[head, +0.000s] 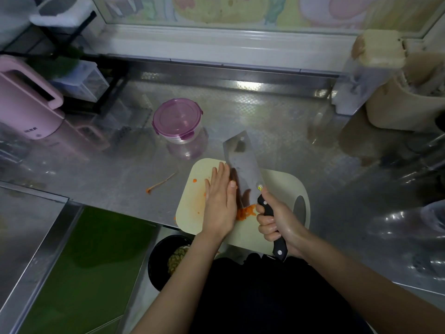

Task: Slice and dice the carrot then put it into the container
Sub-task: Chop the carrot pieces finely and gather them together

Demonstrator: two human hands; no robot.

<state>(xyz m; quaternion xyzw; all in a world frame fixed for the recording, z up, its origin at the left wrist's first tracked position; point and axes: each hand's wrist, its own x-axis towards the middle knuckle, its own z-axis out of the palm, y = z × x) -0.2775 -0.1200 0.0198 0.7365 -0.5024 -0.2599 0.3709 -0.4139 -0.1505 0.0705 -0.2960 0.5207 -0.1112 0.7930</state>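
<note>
A cream cutting board lies at the counter's front edge. My right hand grips the black handle of a cleaver, whose blade is tilted over the board. My left hand lies flat with straight fingers against the blade's left side. A small heap of diced carrot shows between my hands at the blade's lower edge; a few orange bits are scattered on the board. A clear round container with a purple lid stands closed behind the board.
A carrot peel strip lies on the steel counter left of the board. A pink appliance and a black rack stand at the left, beige bins at the right. A black bin with scraps sits below the counter edge.
</note>
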